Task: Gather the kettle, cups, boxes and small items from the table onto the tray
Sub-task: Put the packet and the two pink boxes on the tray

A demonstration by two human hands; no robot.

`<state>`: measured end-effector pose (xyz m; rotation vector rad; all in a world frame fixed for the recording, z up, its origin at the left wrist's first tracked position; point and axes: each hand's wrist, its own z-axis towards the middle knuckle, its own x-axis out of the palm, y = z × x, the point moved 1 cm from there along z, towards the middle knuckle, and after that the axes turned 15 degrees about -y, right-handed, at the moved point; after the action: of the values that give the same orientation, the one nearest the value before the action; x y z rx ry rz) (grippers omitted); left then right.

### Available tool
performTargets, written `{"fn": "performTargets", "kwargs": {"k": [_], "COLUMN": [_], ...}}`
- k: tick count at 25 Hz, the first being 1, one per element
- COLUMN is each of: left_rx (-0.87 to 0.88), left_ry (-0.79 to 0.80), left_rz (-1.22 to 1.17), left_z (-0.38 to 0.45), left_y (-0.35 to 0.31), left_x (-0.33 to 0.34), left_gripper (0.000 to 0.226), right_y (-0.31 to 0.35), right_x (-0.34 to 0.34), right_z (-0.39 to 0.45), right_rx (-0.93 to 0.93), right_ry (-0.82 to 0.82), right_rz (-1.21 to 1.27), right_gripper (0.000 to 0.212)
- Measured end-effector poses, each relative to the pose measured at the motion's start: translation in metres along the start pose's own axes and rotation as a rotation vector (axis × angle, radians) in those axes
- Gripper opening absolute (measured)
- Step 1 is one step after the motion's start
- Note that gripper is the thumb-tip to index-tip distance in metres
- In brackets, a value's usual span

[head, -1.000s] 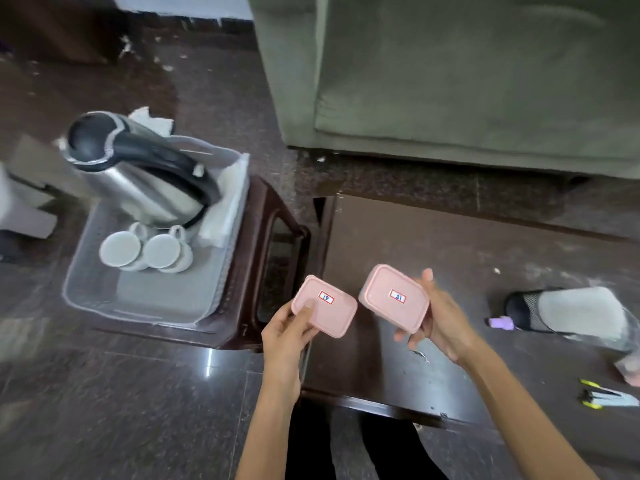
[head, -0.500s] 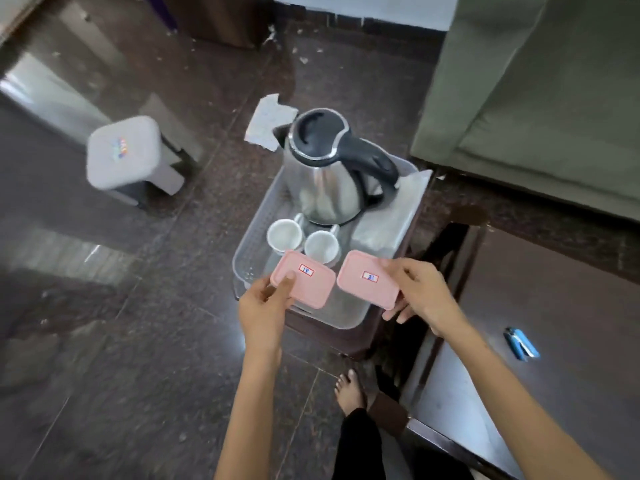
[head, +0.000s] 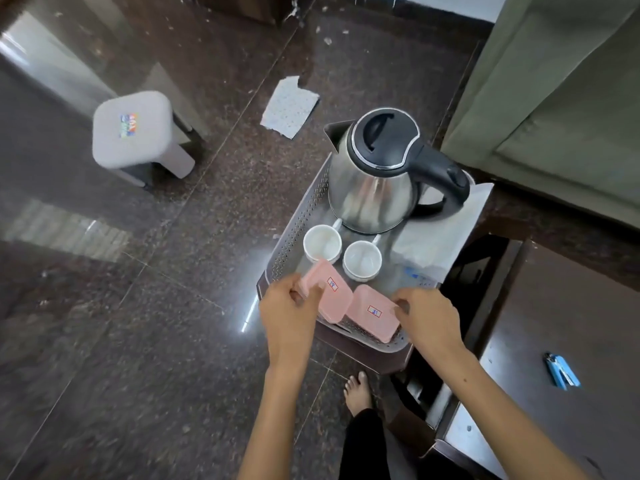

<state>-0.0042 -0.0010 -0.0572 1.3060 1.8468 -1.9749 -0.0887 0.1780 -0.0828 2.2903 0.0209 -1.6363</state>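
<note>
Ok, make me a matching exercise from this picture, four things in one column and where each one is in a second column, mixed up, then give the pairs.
Things:
1. kettle
2. blue clip
3. grey stool
4. pink box labelled 31

Places:
A. on the dark table at right
B. near end of the tray, under the right hand
C. far end of the tray, behind the two white cups
D. on the floor at left

Pairs: 1-C, 2-A, 3-D, 4-B
</note>
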Motion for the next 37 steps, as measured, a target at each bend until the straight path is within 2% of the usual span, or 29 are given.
{"fn": "performTargets", "kwargs": {"k": [2,5,7,10,13,17,37], "left_rx": [0.094,0.26,0.345,0.451,0.447,0.376,0.403], "left_ry": [-0.034,-0.141,-0.162,-0.081,-0.025,-0.058,-0.072], "left_rz": [0.18,0.557,0.695,0.719,0.783,0.775,0.722], "left_z": [0.004,0.008,0.007,-0.001,-0.009,-0.004,0.004], "left_y": [0.003,0.004,0.003,0.003,0.004,0.007,0.018], "left_x": [0.006,0.012,0.016,0.028,0.041,0.047,0.042], "left_gripper": [0.023,0.029,0.046,0.045,0.048,0.048,0.037], "right_y": [-0.005,-0.009,-0.009,-0.008,-0.007,-0.006,0.008], "right_x": [0.002,0.006,0.007,0.007,0.006,0.006,0.016], "right_z": [0.001,0.0,-0.001,-0.001,-0.002,-0.003,-0.001], "right_rx": [0.015,0.025,0.012,-0.009,-0.03,-0.051,0.022], "right_ry": [0.001,-0.017,-0.037,-0.05,-0.053,-0.069,-0.12], "right_rz": [-0.001,0.029,0.021,-0.004,-0.009,-0.009,0.092], "right_gripper": [0.014,0.012,0.014,0.016,0.02,0.018,0.02]}}
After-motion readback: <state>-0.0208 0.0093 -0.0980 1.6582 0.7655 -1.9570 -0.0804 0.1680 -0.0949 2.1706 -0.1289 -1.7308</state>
